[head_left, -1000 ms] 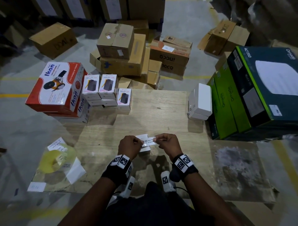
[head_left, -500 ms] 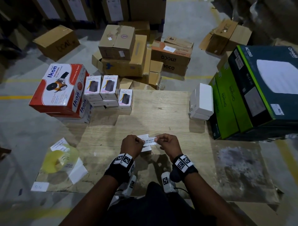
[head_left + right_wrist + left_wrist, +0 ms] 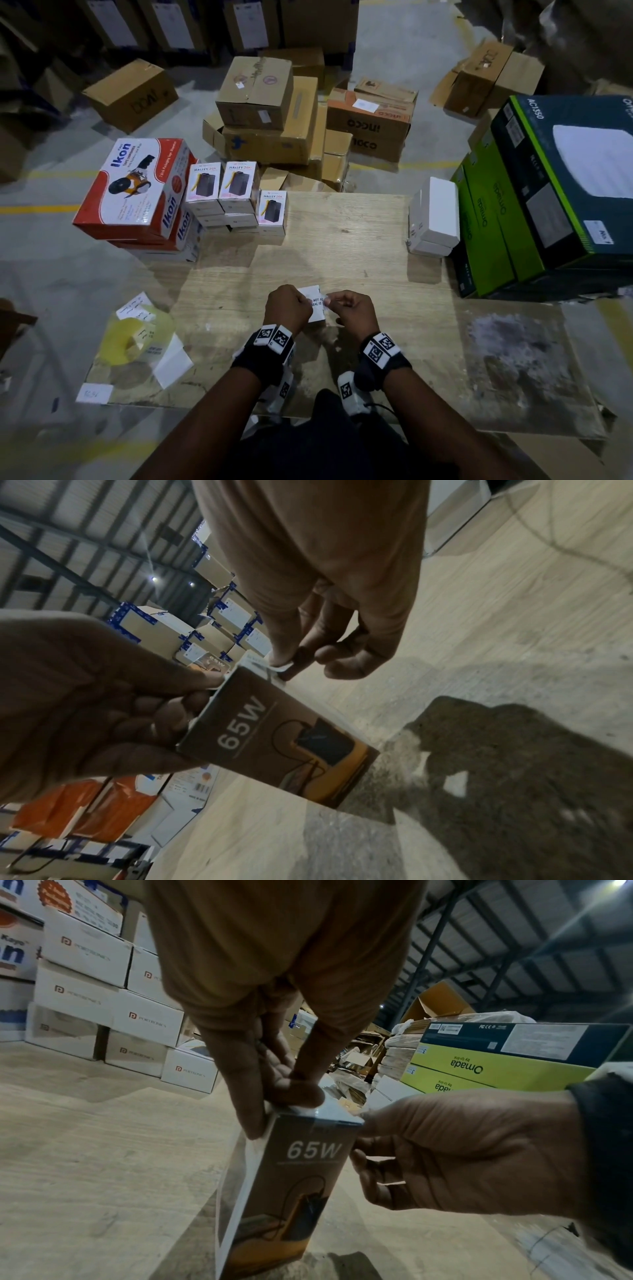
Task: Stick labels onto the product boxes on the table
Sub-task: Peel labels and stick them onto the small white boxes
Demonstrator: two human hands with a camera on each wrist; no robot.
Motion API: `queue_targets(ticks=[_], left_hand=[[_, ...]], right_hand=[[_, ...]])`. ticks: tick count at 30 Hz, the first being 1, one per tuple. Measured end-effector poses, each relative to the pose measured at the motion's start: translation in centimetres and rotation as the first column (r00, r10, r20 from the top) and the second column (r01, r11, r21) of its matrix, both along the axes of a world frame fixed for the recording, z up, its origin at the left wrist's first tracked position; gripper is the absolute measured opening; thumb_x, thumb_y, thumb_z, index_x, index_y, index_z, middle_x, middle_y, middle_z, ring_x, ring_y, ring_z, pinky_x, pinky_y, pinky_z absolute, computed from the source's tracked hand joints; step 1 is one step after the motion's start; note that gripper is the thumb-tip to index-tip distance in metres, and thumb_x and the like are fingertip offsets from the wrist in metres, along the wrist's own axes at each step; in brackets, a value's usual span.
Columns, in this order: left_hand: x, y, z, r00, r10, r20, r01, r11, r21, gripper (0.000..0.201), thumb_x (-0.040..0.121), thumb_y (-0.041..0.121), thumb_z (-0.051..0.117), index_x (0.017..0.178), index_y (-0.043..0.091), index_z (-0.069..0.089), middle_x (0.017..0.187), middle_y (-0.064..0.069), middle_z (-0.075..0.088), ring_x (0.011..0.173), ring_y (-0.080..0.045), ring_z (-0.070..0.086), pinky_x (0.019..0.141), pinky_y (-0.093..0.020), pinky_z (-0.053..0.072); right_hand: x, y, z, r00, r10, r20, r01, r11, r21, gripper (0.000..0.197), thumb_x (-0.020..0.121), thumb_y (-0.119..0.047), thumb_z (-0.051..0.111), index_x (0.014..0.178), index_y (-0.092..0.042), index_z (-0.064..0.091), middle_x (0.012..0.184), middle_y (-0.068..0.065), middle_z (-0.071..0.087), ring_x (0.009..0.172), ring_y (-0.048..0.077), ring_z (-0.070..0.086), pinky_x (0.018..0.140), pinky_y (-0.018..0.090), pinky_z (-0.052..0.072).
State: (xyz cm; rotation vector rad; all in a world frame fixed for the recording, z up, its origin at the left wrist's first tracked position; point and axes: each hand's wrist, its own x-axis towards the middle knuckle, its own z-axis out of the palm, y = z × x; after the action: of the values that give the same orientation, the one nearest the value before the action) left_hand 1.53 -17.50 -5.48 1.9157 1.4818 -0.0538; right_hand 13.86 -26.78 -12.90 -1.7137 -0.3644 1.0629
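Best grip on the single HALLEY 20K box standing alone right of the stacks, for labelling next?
Judging by its pose, take the white HALLEY 20K box by its two narrow side faces, coming from above and the front. It stands upright, its right side is free, and white stacked boxes crowd its left.

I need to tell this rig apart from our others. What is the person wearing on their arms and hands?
Both hands are bare, with no gloves, and the forearms show no sleeves. The left wrist and the right wrist each carry a black band topped with white tiles printed with black square-pattern markers. A white block bearing another marker hangs under each band; a thin dark cable trails from the right one.
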Motion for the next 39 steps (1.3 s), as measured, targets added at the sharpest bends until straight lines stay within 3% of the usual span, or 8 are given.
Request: queue_targets(ticks=[4,8,15,18,26,30,34,39], left_hand=[[0.1,0.3,-0.6,0.999,-0.003,-0.036,0.002,1.0,-0.022,0.019,0.084,0.02,0.061,0.085,0.002,0.069,0.085,-0.01,0.073,0.09,-0.026,0.068,0.075,-0.031,0.054],[-0.8,1.7,-0.6,0.995,-0.027,-0.092,0.025,0.999,-0.025,0.068,0.077,0.044,0.079,0.12,0.005,0.044,0.107,-0.009,0.064,0.101,-0.028,0.064,0.071,-0.03,0.043],[-2.1,3.0,-2.3,0.963,0.147,0.225,-0.054,0.926,-0.374,0.028,0.076,0.03,0.086,0.096,0.037,0.069,0.107,-0.008,0.071,0.081,-0.028,0.071,0.068,-0.049,0.062],[-2.3,2.8,-3.2,0.914,0.281,0.293,-0.131,0.887,-0.443,0.024,0.076,0.02,0.086,0.091,0.035,0.074,0.103,-0.008,0.075,0.09,-0.025,0.072,0.074,-0.052,0.061],[-2.5,2.4,-4.7,0.841,0.397,0.367,-0.211,0.867,-0.452,0.016,0.082,0.019,0.08,0.096,0.024,0.08,0.097,-0.009,0.076,0.089,-0.027,0.072,0.068,-0.049,0.062],[-2.3,2.1,-5.5,0.833,0.414,0.369,-0.253,0.876,-0.412,0.02,0.081,0.023,0.079,0.101,0.028,0.079,0.096,-0.003,0.076,0.087,-0.021,0.072,0.072,-0.044,0.063],[-3.1,2.1,-5.8,0.869,0.241,0.432,-0.071,0.925,-0.374,0.027,0.084,0.035,0.073,0.11,0.041,0.072,0.113,0.001,0.072,0.095,-0.019,0.072,0.085,-0.045,0.06],[-3.6,1.7,-5.8,0.868,-0.221,0.444,0.355,0.902,-0.245,0.097,0.067,0.033,0.088,0.149,0.033,0.035,0.141,0.024,0.042,0.121,-0.007,0.055,0.101,-0.031,0.048]], right_hand=[[-0.4,0.0,0.1,1.0,0.007,-0.01,-0.007,1.0,-0.001,0.011,0.085,-0.015,0.08,0.092,-0.007,0.079,0.088,0.007,0.078,0.08,0.012,0.071,0.065,0.029,0.054],[0.0,0.3,0.0,1.0,-0.007,0.005,0.008,0.997,-0.075,0.015,0.081,-0.016,0.084,0.092,-0.008,0.077,0.088,0.01,0.078,0.08,0.019,0.072,0.066,0.034,0.056],[-0.6,-0.5,-0.3,0.981,-0.059,0.183,0.078,0.992,-0.096,0.013,0.083,-0.027,0.082,0.091,-0.02,0.074,0.086,0.002,0.075,0.08,0.018,0.072,0.075,0.039,0.062],[-1.1,0.1,1.7,0.965,0.002,0.261,0.0,1.0,-0.006,0.017,0.09,-0.035,0.075,0.084,-0.019,0.08,0.077,-0.007,0.076,0.071,0.0,0.068,0.069,0.022,0.056],[-1.8,0.3,2.4,0.894,0.148,0.424,-0.109,0.987,-0.114,0.021,0.09,-0.032,0.074,0.09,-0.013,0.082,0.086,-0.002,0.078,0.07,-0.003,0.066,0.062,0.005,0.044],[-1.1,-1.0,2.5,0.887,0.253,0.385,-0.202,0.965,-0.168,0.022,0.089,-0.034,0.075,0.084,-0.014,0.083,0.08,0.0,0.078,0.065,-0.001,0.068,0.062,0.025,0.052],[0.2,-2.0,2.4,0.923,0.279,0.263,-0.245,0.957,-0.157,0.02,0.088,-0.034,0.076,0.085,-0.016,0.083,0.078,0.002,0.077,0.069,0.013,0.07,0.065,0.03,0.053],[2.4,-2.2,3.1,0.982,-0.046,-0.181,0.032,0.996,-0.082,0.024,0.088,-0.018,0.077,0.097,0.004,0.077,0.081,0.01,0.072,0.07,0.017,0.066,0.063,0.03,0.057]])
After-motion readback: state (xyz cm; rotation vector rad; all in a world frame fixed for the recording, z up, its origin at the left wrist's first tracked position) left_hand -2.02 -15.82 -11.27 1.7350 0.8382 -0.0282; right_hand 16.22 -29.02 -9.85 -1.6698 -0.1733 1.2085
